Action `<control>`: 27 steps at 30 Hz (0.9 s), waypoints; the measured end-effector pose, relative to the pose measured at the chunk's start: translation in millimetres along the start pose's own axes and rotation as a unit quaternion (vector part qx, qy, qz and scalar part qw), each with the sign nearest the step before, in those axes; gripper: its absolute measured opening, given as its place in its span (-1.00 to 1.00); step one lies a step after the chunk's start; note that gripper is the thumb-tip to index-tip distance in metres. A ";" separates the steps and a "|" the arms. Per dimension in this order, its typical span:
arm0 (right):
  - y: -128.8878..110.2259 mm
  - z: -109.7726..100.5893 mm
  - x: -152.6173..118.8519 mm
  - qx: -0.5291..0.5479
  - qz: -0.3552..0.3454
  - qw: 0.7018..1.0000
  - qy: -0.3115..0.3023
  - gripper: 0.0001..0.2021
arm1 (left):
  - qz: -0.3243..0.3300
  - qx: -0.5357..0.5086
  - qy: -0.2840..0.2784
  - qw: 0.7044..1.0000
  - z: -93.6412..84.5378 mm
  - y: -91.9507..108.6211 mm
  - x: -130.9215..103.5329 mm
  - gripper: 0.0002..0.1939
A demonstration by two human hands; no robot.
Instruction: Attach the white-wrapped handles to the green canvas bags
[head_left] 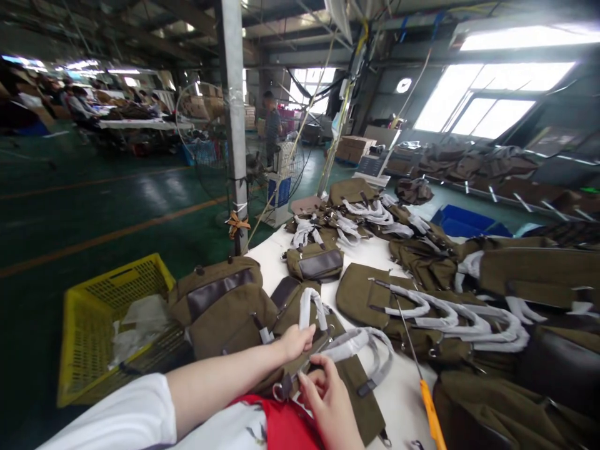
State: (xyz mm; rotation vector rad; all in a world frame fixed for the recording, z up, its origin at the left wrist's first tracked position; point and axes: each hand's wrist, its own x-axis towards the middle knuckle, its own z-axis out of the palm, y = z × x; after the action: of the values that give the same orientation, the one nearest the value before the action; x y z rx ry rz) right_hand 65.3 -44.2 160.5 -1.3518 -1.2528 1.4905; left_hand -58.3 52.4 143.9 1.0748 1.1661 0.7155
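An olive canvas bag (359, 390) with plastic-wrapped handles (349, 344) lies in front of me at the near edge of the table. My left hand (299, 342) is closed on the bag's top edge, beside an upright wrapped handle (307, 306). Nearer my body, my right hand (323, 390) has its fingers curled and pinched at the same edge, close to a metal ring (280, 392). Exactly what lies between the fingertips is hidden. To the right of the hands rests a tool with an orange handle (431, 412) and a long thin metal shaft.
More olive bags (363, 287) cover much of the white table (272, 253). At left stands a yellow crate (72, 350) holding clear plastic. A metal post (234, 112) and a caged fan (201, 144) rise beyond the table. A blue bin (469, 222) sits behind, and a person (272, 125) stands farther off.
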 end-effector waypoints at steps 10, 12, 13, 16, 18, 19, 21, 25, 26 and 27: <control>-7.6 0.3 0.0 -0.078 -0.059 0.995 0.004 -0.67 | 0.005 0.029 0.000 1.000 4.6 -10.8 2.1 -0.34; -13.6 -4.5 -4.1 -0.192 -0.120 0.974 0.014 -0.72 | 0.001 0.055 0.007 0.998 6.7 -14.2 2.0 -0.38; -17.8 -6.8 -6.0 -0.249 -0.146 0.957 0.015 -0.75 | -0.001 0.070 0.014 0.997 7.9 -15.3 1.6 -0.40; -31.4 -14.3 -4.5 -0.403 -0.177 0.897 0.027 -0.81 | 0.003 0.116 0.031 0.993 11.9 -14.5 -2.7 -0.47; -35.1 -23.3 8.0 -0.493 -0.153 0.855 0.045 -0.78 | 0.016 0.138 0.028 0.990 15.0 -10.4 -9.7 -0.53; -33.4 -29.9 18.1 -0.530 -0.124 0.837 0.054 -0.75 | 0.024 0.149 0.022 0.988 16.6 -7.8 -14.2 -0.56; -21.8 -47.1 43.2 -0.576 -0.052 0.812 0.073 -0.72 | 0.037 0.175 0.005 0.984 19.4 -2.9 -23.5 -0.58; 16.1 -81.3 83.2 -0.576 0.044 0.809 0.108 -0.75 | 0.035 0.176 -0.010 0.984 19.0 -1.6 -31.5 -0.51; 22.9 -85.9 86.0 -0.570 0.049 0.812 0.113 -0.76 | 0.031 0.154 -0.008 0.988 16.7 -3.4 -30.0 -0.46; 27.2 -88.3 85.4 -0.564 0.048 0.816 0.119 -0.76 | 0.029 0.130 -0.006 0.991 13.5 -5.8 -27.2 -0.41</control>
State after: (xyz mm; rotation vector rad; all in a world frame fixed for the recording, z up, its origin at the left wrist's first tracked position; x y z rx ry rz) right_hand 140.7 46.2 116.5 -2.2572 -2.0165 0.4732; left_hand -53.3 22.2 148.7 1.3337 1.2453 0.6119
